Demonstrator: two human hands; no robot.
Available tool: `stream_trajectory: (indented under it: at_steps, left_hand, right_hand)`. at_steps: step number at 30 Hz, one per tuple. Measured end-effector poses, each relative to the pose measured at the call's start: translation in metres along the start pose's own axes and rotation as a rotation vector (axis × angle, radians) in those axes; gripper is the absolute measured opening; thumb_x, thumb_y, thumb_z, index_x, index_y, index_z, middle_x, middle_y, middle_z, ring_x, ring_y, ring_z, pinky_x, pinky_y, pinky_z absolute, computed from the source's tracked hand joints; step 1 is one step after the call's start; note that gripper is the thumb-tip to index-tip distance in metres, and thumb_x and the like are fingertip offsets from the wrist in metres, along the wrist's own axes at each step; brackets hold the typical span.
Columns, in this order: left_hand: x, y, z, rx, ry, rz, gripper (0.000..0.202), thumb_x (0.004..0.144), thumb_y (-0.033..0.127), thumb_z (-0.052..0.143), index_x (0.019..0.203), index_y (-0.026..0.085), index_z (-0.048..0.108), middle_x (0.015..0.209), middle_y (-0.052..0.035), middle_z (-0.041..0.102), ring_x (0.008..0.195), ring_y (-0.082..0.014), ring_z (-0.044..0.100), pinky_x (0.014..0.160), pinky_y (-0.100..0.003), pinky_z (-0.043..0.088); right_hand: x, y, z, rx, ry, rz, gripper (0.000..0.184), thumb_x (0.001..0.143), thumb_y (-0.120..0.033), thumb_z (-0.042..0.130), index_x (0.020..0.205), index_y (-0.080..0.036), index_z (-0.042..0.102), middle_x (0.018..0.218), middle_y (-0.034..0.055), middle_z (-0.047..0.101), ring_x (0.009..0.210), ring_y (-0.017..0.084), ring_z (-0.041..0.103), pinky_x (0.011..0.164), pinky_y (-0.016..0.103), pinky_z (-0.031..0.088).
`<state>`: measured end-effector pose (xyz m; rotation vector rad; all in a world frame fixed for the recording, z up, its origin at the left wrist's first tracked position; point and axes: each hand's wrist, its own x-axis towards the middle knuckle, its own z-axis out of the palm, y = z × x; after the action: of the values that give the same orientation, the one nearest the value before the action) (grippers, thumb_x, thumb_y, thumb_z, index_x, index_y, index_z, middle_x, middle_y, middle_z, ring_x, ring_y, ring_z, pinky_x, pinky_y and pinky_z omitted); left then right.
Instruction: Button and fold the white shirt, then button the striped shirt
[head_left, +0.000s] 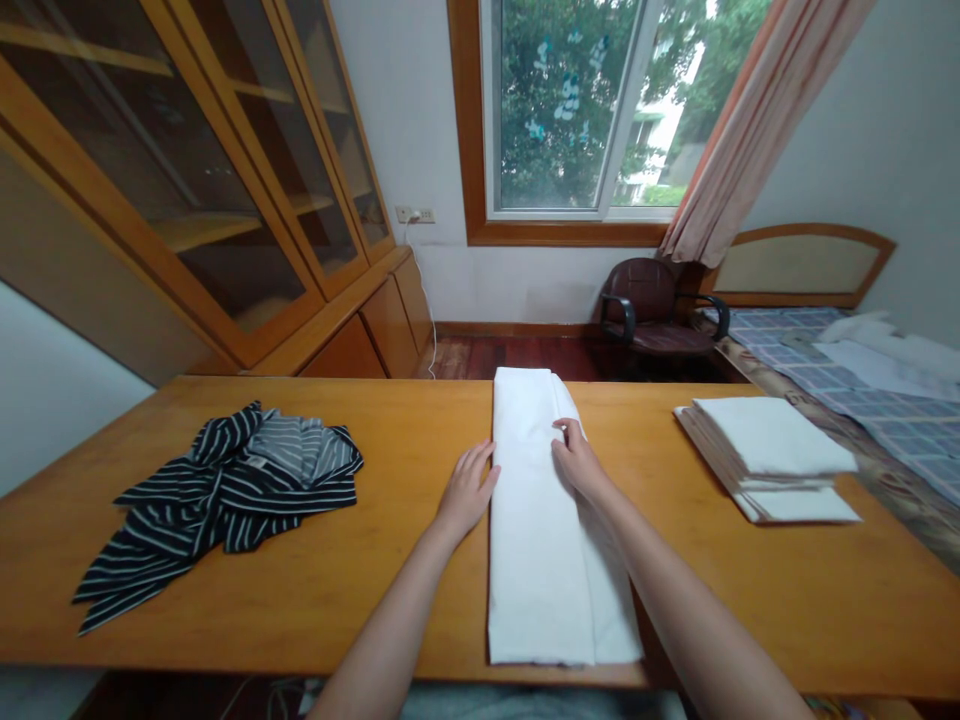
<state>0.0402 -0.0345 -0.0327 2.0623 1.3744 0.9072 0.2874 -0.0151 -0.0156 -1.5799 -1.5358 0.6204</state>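
- White cloth: smooth, folded long and narrow, spanning the varnished wooden table nearly edge to edge.
- Left hand: flat at the cloth's left edge, fingers extended.
- Right hand: curled on the cloth's right side; cannot tell whether it pinches fabric.
- Striped garment: rumpled, left of the cloth, sleeves hard to make out.
- Folded white stack: right of the cloth, open wood between.

"What was the desk made of?"
"It looked like smooth wood with a soft gloss."
"And the folded white piece?"
"Matt cloth, it seemed, mostly smooth; the striped garment was matt cloth too, but rumpled."
"And the cabinet?"
"Its frame was varnished-looking wood, its panes shiny glass, while the chair had leathery, faintly glossy upholstery."
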Motion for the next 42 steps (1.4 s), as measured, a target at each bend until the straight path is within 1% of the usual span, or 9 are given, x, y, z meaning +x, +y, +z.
stream_trajectory:
  at_steps: [4, 8, 11, 18, 26, 31, 34, 37, 42]
  left_hand:
    - [-0.004, 0.003, 0.0, -0.092, -0.004, -0.058, 0.042, 0.094, 0.034, 0.051, 0.135, 0.022, 0.055, 0.133, -0.0108, 0.061, 0.127, -0.0259, 0.053, 0.112, -0.047, 0.039]
    - [-0.01, 0.009, 0.002, -0.316, -0.023, -0.173, 0.048, 0.091, 0.027, 0.054, 0.138, 0.02, 0.051, 0.135, -0.0131, 0.057, 0.115, -0.0227, 0.06, 0.098, -0.039, 0.052]
    - [-0.012, 0.009, 0.005, -0.413, -0.009, -0.245, 0.049, 0.09, 0.027, 0.057, 0.138, 0.021, 0.049, 0.138, -0.0135, 0.054, 0.113, -0.0208, 0.061, 0.095, -0.036, 0.054]
    - [-0.01, 0.004, 0.008, -0.473, 0.039, -0.301, 0.047, 0.091, 0.031, 0.057, 0.137, 0.02, 0.05, 0.142, -0.0148, 0.053, 0.113, -0.0207, 0.063, 0.099, -0.038, 0.052]
    - [-0.008, 0.002, 0.009, -0.507, 0.021, -0.299, 0.051, 0.096, 0.038, 0.053, 0.143, 0.02, 0.044, 0.146, -0.0163, 0.051, 0.123, -0.0218, 0.059, 0.106, -0.04, 0.047]
    - [-0.009, 0.006, 0.008, -0.374, 0.014, -0.258, 0.054, 0.096, 0.041, 0.05, 0.146, 0.02, 0.043, 0.149, -0.0158, 0.047, 0.126, -0.0246, 0.056, 0.108, -0.043, 0.045]
    - [-0.011, 0.016, 0.007, -0.195, -0.021, -0.153, 0.055, 0.097, 0.04, 0.048, 0.149, 0.023, 0.04, 0.155, -0.0123, 0.041, 0.141, -0.0267, 0.04, 0.117, -0.047, 0.033]
    - [-0.013, 0.03, 0.008, -0.022, -0.094, -0.047, 0.055, 0.098, 0.04, 0.045, 0.151, 0.028, 0.037, 0.161, -0.0073, 0.03, 0.148, -0.0255, 0.027, 0.122, -0.049, 0.021]
    - [-0.02, 0.046, 0.016, 0.118, -0.236, 0.032, 0.054, 0.1, 0.045, 0.042, 0.152, 0.032, 0.035, 0.166, -0.0026, 0.018, 0.15, -0.0249, 0.022, 0.122, -0.047, 0.022]
  right_hand:
    - [-0.002, 0.014, -0.001, -0.022, -0.076, 0.054, 0.043, 0.086, -0.041, 0.051, 0.126, -0.023, 0.051, 0.087, 0.0033, 0.065, 0.082, 0.023, 0.064, 0.08, 0.038, 0.052]
    - [-0.002, 0.014, 0.0, 0.044, -0.16, -0.018, 0.056, 0.081, -0.037, 0.062, 0.135, -0.027, 0.049, 0.12, 0.0077, 0.067, 0.103, 0.024, 0.065, 0.089, 0.038, 0.052]
    - [0.0, -0.002, -0.002, 0.078, -0.166, -0.055, 0.058, 0.08, -0.03, 0.062, 0.136, -0.026, 0.049, 0.136, 0.0079, 0.06, 0.119, 0.025, 0.06, 0.1, 0.041, 0.048]
    - [0.013, -0.06, -0.013, 0.04, -0.231, -0.175, 0.065, 0.076, -0.017, 0.059, 0.141, -0.026, 0.051, 0.141, 0.0053, 0.058, 0.129, 0.025, 0.054, 0.112, 0.043, 0.039]
    - [0.028, -0.094, -0.032, -0.014, -0.248, -0.222, 0.075, 0.076, -0.011, 0.058, 0.148, -0.03, 0.046, 0.14, 0.0034, 0.06, 0.125, 0.028, 0.058, 0.108, 0.046, 0.043]
    - [0.026, -0.075, -0.049, 0.007, -0.299, -0.101, 0.087, 0.074, -0.012, 0.058, 0.155, -0.032, 0.033, 0.141, 0.0057, 0.058, 0.107, 0.026, 0.067, 0.095, 0.04, 0.052]
    - [0.019, -0.05, -0.055, 0.082, -0.333, 0.028, 0.092, 0.072, -0.013, 0.06, 0.156, -0.031, 0.028, 0.148, 0.009, 0.051, 0.104, 0.026, 0.067, 0.089, 0.038, 0.055]
    - [0.013, -0.025, -0.056, 0.166, -0.278, 0.2, 0.093, 0.07, -0.014, 0.062, 0.156, -0.027, 0.029, 0.153, 0.0098, 0.045, 0.117, 0.026, 0.062, 0.096, 0.038, 0.053]
    - [0.006, 0.001, -0.051, 0.399, -0.261, 0.378, 0.099, 0.071, -0.014, 0.063, 0.158, -0.021, 0.017, 0.139, 0.0116, 0.059, 0.11, 0.024, 0.066, 0.093, 0.037, 0.054]
